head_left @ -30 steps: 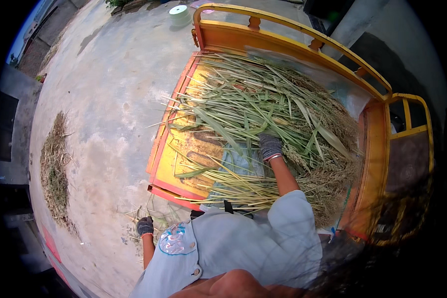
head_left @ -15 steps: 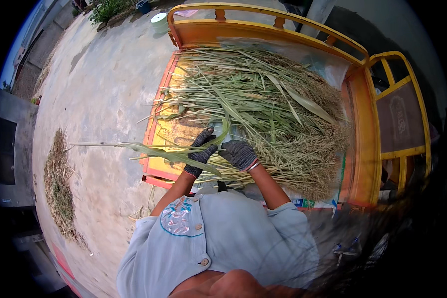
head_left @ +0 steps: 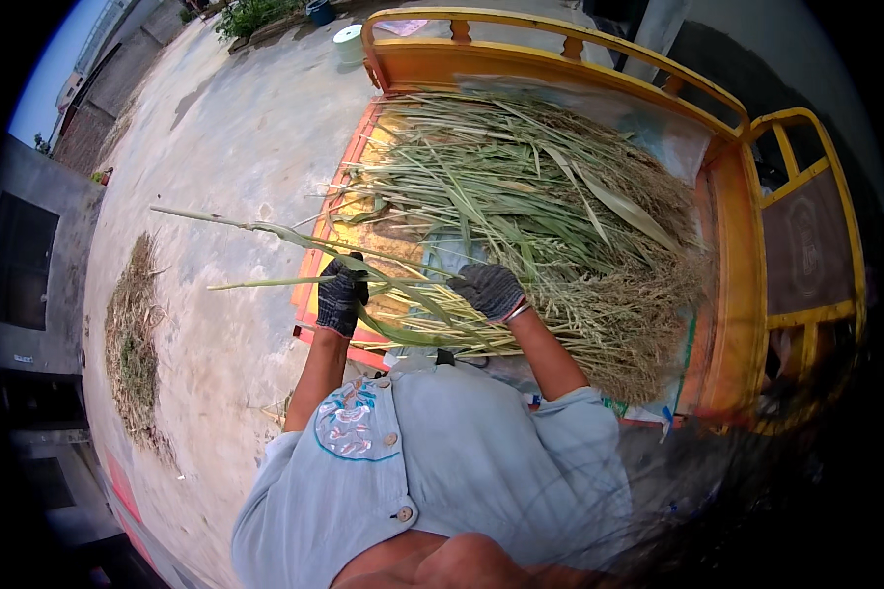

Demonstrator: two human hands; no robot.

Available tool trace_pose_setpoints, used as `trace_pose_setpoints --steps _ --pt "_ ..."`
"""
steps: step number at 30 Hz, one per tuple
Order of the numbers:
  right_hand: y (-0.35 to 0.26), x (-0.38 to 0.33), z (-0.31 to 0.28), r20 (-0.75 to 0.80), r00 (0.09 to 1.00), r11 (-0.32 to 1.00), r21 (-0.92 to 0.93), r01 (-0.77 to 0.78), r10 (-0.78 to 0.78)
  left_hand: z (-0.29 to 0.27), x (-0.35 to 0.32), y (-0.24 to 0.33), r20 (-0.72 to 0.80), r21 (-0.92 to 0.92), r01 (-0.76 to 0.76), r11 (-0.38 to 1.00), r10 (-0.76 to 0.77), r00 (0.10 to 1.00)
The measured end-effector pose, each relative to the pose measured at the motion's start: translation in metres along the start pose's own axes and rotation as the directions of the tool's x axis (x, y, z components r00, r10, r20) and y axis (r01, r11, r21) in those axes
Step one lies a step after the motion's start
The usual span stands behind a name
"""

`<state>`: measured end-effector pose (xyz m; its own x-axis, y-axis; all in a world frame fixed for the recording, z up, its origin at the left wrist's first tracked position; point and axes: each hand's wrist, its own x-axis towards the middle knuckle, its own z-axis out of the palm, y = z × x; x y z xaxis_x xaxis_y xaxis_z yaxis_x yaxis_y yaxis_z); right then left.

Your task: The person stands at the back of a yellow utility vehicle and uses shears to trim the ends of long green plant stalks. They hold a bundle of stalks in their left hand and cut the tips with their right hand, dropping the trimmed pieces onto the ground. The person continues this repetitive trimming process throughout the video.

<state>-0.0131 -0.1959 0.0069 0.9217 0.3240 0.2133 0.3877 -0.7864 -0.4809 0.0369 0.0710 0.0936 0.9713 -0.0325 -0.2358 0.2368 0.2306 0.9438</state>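
Both of my hands wear dark grey knitted gloves. My left hand (head_left: 342, 294) is closed around a few long green sorghum-like stalks (head_left: 280, 282), whose cut ends stick out to the left past the cart's edge. A long leaf hangs from them below that hand. To the right, my right hand (head_left: 489, 292) has its fingers curled round the same stalks, over the near part of the pile. The big pile of stalks (head_left: 491, 187) lies on the cart bed, cut ends to the left and brown seed heads (head_left: 638, 324) to the right.
The orange cart bed (head_left: 388, 240) has a yellow rail (head_left: 521, 20) at its far side and a yellow-framed seat back (head_left: 810, 245) at right. A heap of dry plant scraps (head_left: 133, 339) lies on the concrete floor (head_left: 226, 187). A white tub (head_left: 348, 44) stands beyond the cart.
My left hand has moved left, away from my right hand, and the stalks now stretch between them. Their cut ends have risen at the left. The view has shifted slightly.
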Motion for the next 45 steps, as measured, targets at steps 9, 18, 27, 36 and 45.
trace_pose_setpoints --steps 9,18,27,36,45 --pt "0.040 -0.031 -0.043 0.238 0.910 0.940 -0.118 -0.319 0.339 -0.159 0.023 0.078 -0.372 0.327 -0.305 0.895 0.418 0.829" --pt "0.021 -0.034 -0.027 0.271 0.906 0.944 -0.155 -0.292 0.325 -0.156 -0.026 0.099 0.130 0.945 0.209 -0.251 0.876 0.465" --pt "0.011 -0.043 -0.023 0.303 0.948 0.992 -0.115 -0.060 0.093 -0.056 0.010 0.088 0.440 0.712 -0.442 -0.546 -0.143 0.887" --pt "0.060 -0.065 -0.018 0.300 0.868 0.916 -0.197 -0.350 0.396 -0.236 0.011 0.138 0.259 0.890 -0.097 -0.446 0.319 0.912" --pt "0.063 -0.052 -0.007 0.369 0.834 0.912 -0.196 -0.362 0.410 -0.258 -0.037 0.105 0.003 0.869 0.215 -0.445 0.439 0.898"
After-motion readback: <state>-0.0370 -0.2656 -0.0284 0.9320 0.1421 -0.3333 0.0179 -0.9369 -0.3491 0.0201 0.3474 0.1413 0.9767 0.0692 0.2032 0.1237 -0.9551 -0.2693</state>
